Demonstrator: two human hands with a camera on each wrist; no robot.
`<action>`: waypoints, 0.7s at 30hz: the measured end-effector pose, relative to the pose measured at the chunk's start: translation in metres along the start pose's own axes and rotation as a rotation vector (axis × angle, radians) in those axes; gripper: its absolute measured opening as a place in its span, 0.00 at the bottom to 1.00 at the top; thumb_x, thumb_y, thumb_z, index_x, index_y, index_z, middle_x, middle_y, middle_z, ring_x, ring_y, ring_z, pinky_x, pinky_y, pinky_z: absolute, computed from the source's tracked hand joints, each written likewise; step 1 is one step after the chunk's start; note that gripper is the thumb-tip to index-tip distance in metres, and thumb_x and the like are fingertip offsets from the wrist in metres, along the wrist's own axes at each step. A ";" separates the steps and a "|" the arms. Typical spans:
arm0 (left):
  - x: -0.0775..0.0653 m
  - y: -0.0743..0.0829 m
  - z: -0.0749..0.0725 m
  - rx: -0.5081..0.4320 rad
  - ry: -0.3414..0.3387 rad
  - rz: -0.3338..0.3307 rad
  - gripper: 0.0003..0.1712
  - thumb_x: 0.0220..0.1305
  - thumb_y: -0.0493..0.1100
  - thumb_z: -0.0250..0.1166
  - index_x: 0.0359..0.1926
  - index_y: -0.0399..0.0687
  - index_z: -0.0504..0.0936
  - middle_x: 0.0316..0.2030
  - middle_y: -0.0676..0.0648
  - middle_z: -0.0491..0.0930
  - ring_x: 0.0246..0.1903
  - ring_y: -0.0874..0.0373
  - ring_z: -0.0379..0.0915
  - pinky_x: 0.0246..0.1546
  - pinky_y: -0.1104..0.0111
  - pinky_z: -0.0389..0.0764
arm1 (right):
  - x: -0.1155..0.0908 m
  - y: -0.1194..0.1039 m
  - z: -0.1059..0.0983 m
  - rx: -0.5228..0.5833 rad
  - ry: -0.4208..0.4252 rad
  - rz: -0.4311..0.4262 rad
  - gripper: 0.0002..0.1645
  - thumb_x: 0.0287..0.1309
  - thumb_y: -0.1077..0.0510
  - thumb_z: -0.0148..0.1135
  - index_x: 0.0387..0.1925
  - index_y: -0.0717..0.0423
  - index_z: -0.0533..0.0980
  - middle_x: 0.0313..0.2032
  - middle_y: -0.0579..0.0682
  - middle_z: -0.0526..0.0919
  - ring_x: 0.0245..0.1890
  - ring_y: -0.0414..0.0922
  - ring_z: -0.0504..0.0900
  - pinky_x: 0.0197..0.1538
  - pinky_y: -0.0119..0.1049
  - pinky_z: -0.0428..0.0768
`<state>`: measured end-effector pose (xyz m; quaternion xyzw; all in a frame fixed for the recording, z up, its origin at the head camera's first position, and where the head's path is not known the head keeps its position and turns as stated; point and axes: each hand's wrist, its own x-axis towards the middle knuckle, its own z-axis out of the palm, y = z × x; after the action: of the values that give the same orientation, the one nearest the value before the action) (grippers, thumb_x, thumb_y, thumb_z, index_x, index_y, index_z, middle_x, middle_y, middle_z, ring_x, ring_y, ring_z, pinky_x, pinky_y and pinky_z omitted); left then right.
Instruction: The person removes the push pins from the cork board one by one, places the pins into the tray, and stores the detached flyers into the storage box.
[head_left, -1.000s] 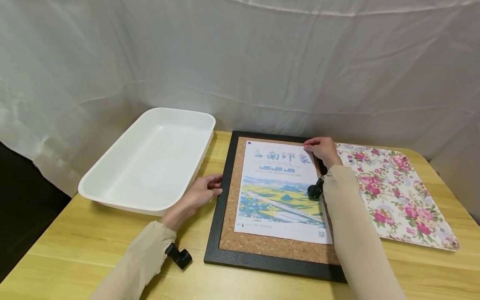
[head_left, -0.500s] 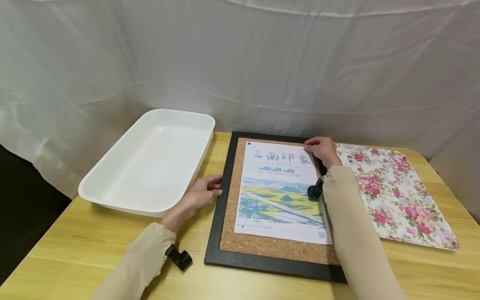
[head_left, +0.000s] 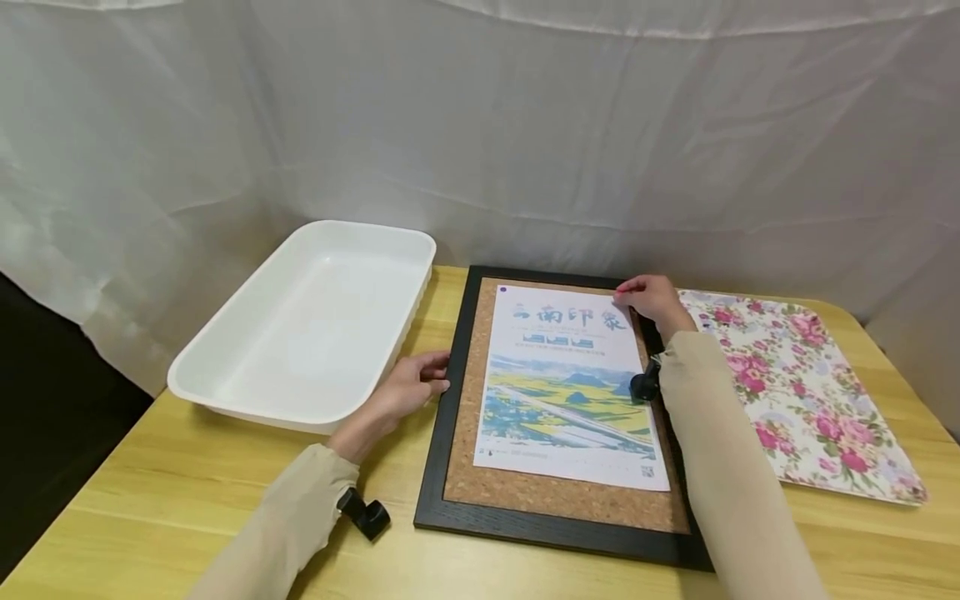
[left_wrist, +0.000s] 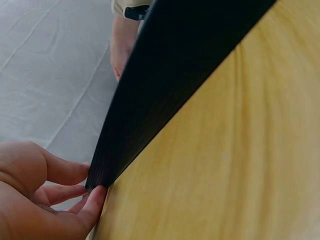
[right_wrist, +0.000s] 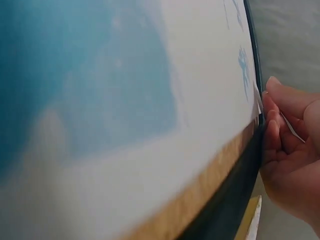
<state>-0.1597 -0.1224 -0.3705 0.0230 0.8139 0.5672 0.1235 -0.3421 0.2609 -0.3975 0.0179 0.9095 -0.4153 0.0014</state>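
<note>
The black frame point(head_left: 441, 450) with its cork panel point(head_left: 555, 493) lay flat on the wooden table point(head_left: 187, 500), between the white tray point(head_left: 322, 333) and the floral board point(head_left: 795, 400). The printed sheet point(head_left: 570, 392) lay on the cork, a small purple dot point(head_left: 503, 289) at its upper left corner; whether this was a pin head could not be made out.

The left hand point(head_left: 412, 383) touched the outer left edge of the frame, its thumb and fingers apart and slightly bent. In the left wrist view the dark side of the frame blocked the cork and print, and part of the other hand showed beyond it.

The right hand point(head_left: 654, 300) was at the sheet's upper right corner, fingers bent, tips close together. They covered that corner; whether they were clamped on it, or on something small, could not be told. The right wrist view showed the print large and blurred.

The right sleeve point(head_left: 720, 458) hid the frame's lower right edge and part of the floral board. Both sleeves were cut off below.
</note>
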 end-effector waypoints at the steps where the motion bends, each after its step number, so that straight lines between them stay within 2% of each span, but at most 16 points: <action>1: 0.000 -0.001 0.001 -0.001 0.000 -0.001 0.28 0.61 0.29 0.56 0.62 0.38 0.65 0.46 0.41 0.73 0.46 0.51 0.68 0.41 0.64 0.72 | -0.001 0.002 -0.002 -0.009 -0.006 -0.010 0.17 0.54 0.49 0.62 0.39 0.58 0.76 0.39 0.54 0.73 0.36 0.50 0.69 0.38 0.42 0.71; 5: 0.001 -0.004 0.002 -0.014 -0.005 -0.003 0.28 0.60 0.29 0.56 0.62 0.38 0.65 0.46 0.41 0.73 0.46 0.51 0.69 0.41 0.64 0.73 | -0.028 -0.026 -0.016 0.012 -0.066 0.027 0.18 0.57 0.52 0.60 0.42 0.63 0.74 0.42 0.59 0.73 0.38 0.53 0.70 0.43 0.45 0.71; 7: 0.001 -0.004 0.002 -0.017 -0.006 0.000 0.28 0.61 0.29 0.56 0.62 0.39 0.65 0.46 0.41 0.73 0.46 0.51 0.69 0.41 0.64 0.72 | -0.036 -0.033 -0.021 0.038 -0.083 0.021 0.19 0.57 0.54 0.60 0.43 0.66 0.74 0.43 0.61 0.73 0.40 0.55 0.69 0.48 0.49 0.69; 10: 0.001 -0.003 0.002 -0.015 -0.002 0.008 0.28 0.61 0.29 0.55 0.63 0.39 0.65 0.47 0.41 0.73 0.46 0.51 0.68 0.42 0.63 0.72 | -0.035 -0.031 -0.027 0.040 -0.069 0.022 0.20 0.56 0.52 0.60 0.42 0.64 0.74 0.43 0.59 0.73 0.39 0.53 0.71 0.43 0.43 0.72; 13: 0.001 -0.003 0.001 -0.016 -0.001 0.012 0.28 0.61 0.29 0.55 0.63 0.39 0.64 0.47 0.41 0.73 0.47 0.50 0.68 0.42 0.63 0.72 | -0.031 -0.024 -0.035 0.032 -0.055 0.005 0.21 0.53 0.48 0.63 0.40 0.62 0.75 0.41 0.56 0.73 0.36 0.51 0.71 0.32 0.37 0.73; 16: 0.001 -0.003 0.001 -0.020 -0.006 0.011 0.28 0.61 0.29 0.56 0.63 0.38 0.64 0.47 0.40 0.72 0.47 0.50 0.68 0.42 0.63 0.72 | -0.032 -0.021 -0.045 0.026 -0.019 0.005 0.21 0.50 0.47 0.65 0.37 0.60 0.76 0.38 0.53 0.74 0.34 0.50 0.71 0.25 0.37 0.72; 21: 0.000 -0.002 0.001 -0.022 -0.005 0.013 0.28 0.61 0.29 0.55 0.63 0.38 0.64 0.47 0.40 0.72 0.47 0.50 0.68 0.42 0.63 0.72 | -0.035 -0.016 -0.062 0.044 -0.030 -0.019 0.23 0.51 0.46 0.65 0.38 0.63 0.76 0.38 0.55 0.74 0.35 0.51 0.70 0.30 0.39 0.73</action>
<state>-0.1594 -0.1225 -0.3722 0.0284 0.8071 0.5769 0.1220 -0.3071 0.2962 -0.3436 0.0030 0.9002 -0.4354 0.0110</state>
